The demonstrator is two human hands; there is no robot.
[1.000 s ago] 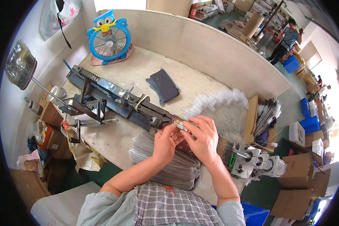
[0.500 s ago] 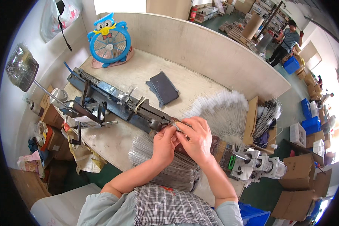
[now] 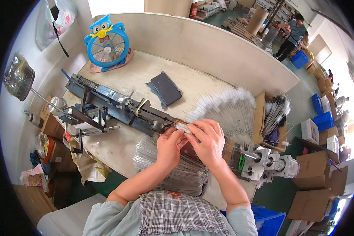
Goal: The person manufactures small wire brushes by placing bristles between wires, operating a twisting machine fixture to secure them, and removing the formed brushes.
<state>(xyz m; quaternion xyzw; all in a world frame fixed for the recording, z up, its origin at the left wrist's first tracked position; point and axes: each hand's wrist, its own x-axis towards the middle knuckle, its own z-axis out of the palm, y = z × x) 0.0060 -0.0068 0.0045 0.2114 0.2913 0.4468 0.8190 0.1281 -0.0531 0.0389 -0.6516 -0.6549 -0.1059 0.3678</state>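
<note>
Item, small white piece (image 3: 182, 126): at the near end of the metal fixture, inward from the middle of the worktop's near edge; partly covered by fingers.

Item, right hand (image 3: 207, 141): thumb and forefinger brought together on the white piece, gap all but closed; remaining fingers bent above.

Item, left hand (image 3: 169, 147): fingers curled in, thumb and fingertips drawn close beside the same piece; whether they grip it cannot be told, the contact being hidden.

Item, metal fixture (image 3: 114, 100): long, dark, with coil spring (image 3: 88, 83) and pale band (image 3: 141, 107); set diagonally from near the worktop's far left corner toward the hands.

Item, bundle of thin wires (image 3: 165, 169): grey, along the near edge, partly under the forearms.

Item, white-tipped wires (image 3: 224, 112): fanned out toward the right end, beside an open cardboard box (image 3: 259, 118) holding darker wires (image 3: 275, 118).

Item, metal device (image 3: 269, 163): silver, with shaft, at the near right corner.

Item, dark flat rectangular object (image 3: 166, 87): lying over a dark cloth-like piece, between fixture and far edge.

Item, blue fan (image 3: 108, 49): owl-shaped, upright at the far left corner of the worktop (image 3: 139, 65), on pink material (image 3: 96, 67).
</note>
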